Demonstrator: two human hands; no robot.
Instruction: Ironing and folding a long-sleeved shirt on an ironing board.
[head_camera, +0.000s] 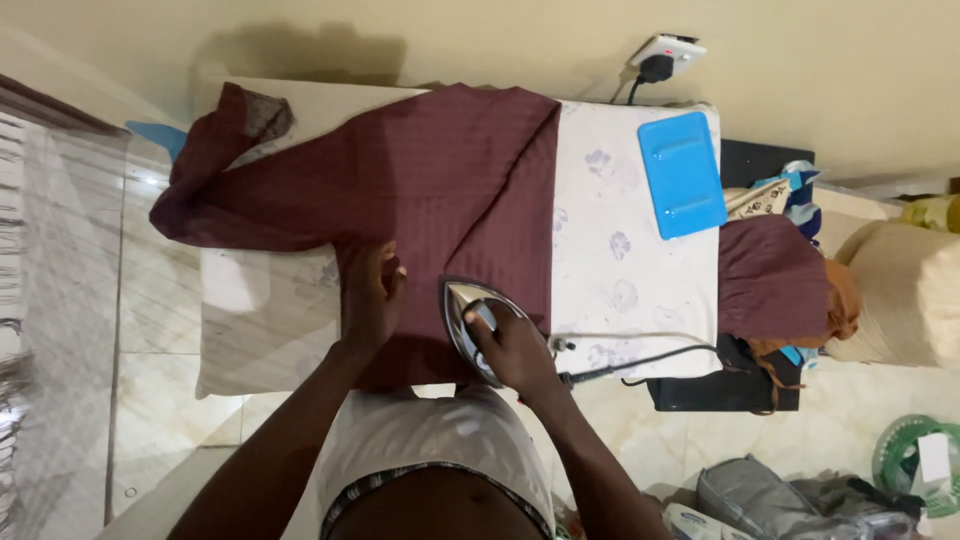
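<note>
Here the right hand (515, 350) grips the iron (472, 318); the left hand (372, 295) lies flat on the maroon garment (450, 170).

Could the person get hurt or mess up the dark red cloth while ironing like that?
Maybe. The left hand presses the maroon garment flat right beside the iron, so its fingers could get burned. The iron's cord trails off the board's edge, so it might snag and tug the iron held by the right hand. Resting too long in one spot could scorch the cloth.
</note>
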